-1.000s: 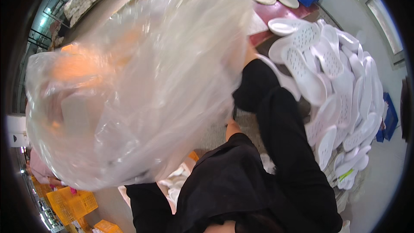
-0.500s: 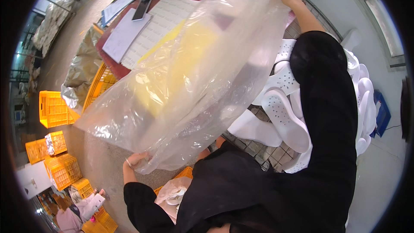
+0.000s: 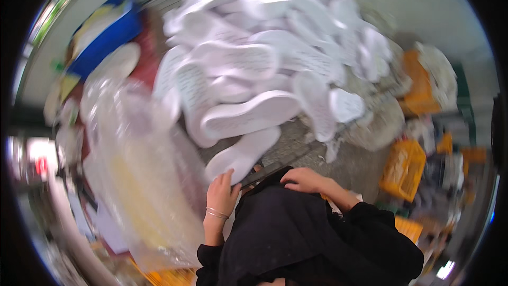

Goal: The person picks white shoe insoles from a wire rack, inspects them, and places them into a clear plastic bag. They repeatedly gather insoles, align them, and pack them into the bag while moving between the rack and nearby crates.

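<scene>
My left hand (image 3: 221, 196), with a bangle at its wrist, reaches over the near end of a white shoe insole (image 3: 243, 153). Its fingers are apart and overlap that end; whether they press on it is unclear. My right hand (image 3: 307, 180) hovers by the front of my black apron (image 3: 286, 217), fingers loosely bent and holding nothing visible. Beyond both hands lies a heap of white insoles (image 3: 238, 63), many with small marks or holes. To the left, the large clear plastic bag (image 3: 143, 180) lies spread out, yellow showing through it.
A blue bin (image 3: 108, 37) stands at the far left on a red surface (image 3: 148, 47). On the right are an orange crate (image 3: 403, 169), another orange container (image 3: 418, 82) and pale plastic sacks (image 3: 378, 127). A rail edge (image 3: 286, 163) runs between me and the heap.
My view has swung right toward the insole heap. Both hands have let go of the clear plastic bag, which now lies at the left. My left hand has come to an insole.
</scene>
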Available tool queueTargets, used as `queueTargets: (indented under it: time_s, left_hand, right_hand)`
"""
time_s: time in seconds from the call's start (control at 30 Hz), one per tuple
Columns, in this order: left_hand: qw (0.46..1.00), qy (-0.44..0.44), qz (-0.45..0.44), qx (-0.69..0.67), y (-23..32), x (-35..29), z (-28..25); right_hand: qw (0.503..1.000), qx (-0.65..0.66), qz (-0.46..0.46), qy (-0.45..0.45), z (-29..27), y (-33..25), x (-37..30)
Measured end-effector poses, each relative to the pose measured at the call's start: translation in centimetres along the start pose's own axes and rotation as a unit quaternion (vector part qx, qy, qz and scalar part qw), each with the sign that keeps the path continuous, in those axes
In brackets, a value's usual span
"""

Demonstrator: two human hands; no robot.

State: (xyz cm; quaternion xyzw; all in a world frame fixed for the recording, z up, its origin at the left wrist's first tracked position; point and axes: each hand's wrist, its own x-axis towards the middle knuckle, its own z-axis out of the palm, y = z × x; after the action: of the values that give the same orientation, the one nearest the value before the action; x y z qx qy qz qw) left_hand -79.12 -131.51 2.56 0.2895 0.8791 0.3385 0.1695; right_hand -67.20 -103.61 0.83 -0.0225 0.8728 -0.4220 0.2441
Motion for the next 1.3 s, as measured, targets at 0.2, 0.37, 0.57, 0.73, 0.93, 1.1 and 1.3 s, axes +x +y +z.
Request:
queueTargets:
  time_s: [0.2, 0.37, 0.57, 0.73, 0.93, 1.1, 1.3]
  left_hand:
    - [0.958, -0.239, 0.038, 0.153, 3.6, 5.0, 6.5]
    - [0.943, -0.274, 0.001, 0.19, 7.0, 10.2, 10.9]
    - [0.882, -0.354, -0.169, 0.263, 15.1, 14.9, 16.6]
    - [0.929, -0.207, -0.272, -0.141, 18.3, 16.6, 20.2]
    - [0.885, -0.002, -0.33, -0.329, 15.4, 18.9, 25.9]
    - [0.752, 0.065, -0.386, -0.53, 13.7, 20.9, 27.0]
    - [0.72, 0.066, -0.381, -0.577, 14.2, 21.0, 25.6]
  right_hand:
    - [0.848, 0.306, 0.115, 0.416, -12.6, 10.1, -13.4]
    - [0.742, -0.029, 0.266, 0.615, -27.5, 30.6, -14.9]
    - [0.839, -0.19, 0.169, 0.482, -39.7, 50.7, -10.3]
    - [0.808, -0.088, 0.239, 0.531, -40.5, 46.7, -17.5]
    - [0.786, 0.354, 0.382, 0.332, -26.0, 31.1, -23.8]
    - [0.707, 0.326, 0.366, 0.509, -20.8, 32.0, -27.7]
    - [0.994, 0.006, 0.001, 0.108, -30.4, 21.7, -21.9]
